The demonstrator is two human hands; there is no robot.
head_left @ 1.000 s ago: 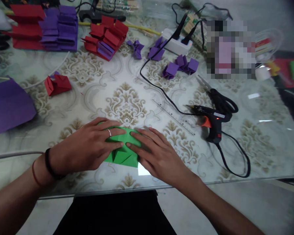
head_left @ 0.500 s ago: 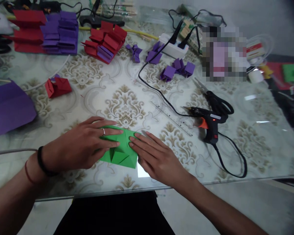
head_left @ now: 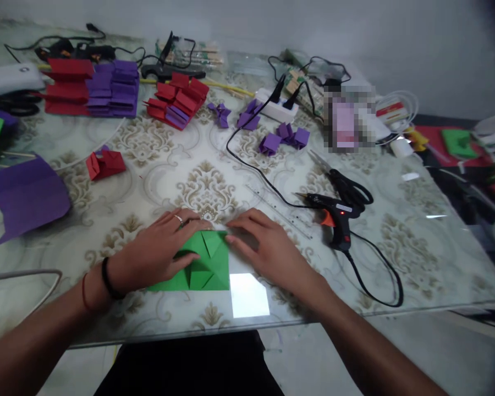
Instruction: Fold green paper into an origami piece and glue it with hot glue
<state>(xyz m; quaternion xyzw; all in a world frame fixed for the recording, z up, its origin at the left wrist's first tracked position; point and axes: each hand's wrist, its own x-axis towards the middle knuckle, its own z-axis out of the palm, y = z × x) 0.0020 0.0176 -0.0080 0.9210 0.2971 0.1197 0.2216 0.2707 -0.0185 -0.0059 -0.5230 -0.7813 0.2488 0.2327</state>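
The green paper (head_left: 215,269) lies on the patterned table (head_left: 169,311) close to the near edge, right in front of me, its triangular flaps creased on the upper face. My left hand (head_left: 154,250) rests palm down over its left part, the fingers reaching along the far edge and the thumb set apart on the green; I press and clamp nothing there. My right hand (head_left: 276,250) is at the far right corner, thumb and forefinger reaching to it with a gap visible between them further back; whether the tips pinch the corner I cannot tell. A black band (head_left: 110,279) circles my left wrist.

Beyond my right hand a clear ruler (head_left: 280,212) lies aslant, and to its right is a black glue gun (head_left: 340,217) with an orange trigger and a small red light. Black-handled scissors (head_left: 348,186) lie just behind it. On my left are a small red folded piece (head_left: 109,164) and a curled purple sheet (head_left: 28,195). Farther back a white power strip (head_left: 276,109) has two black plugs in it
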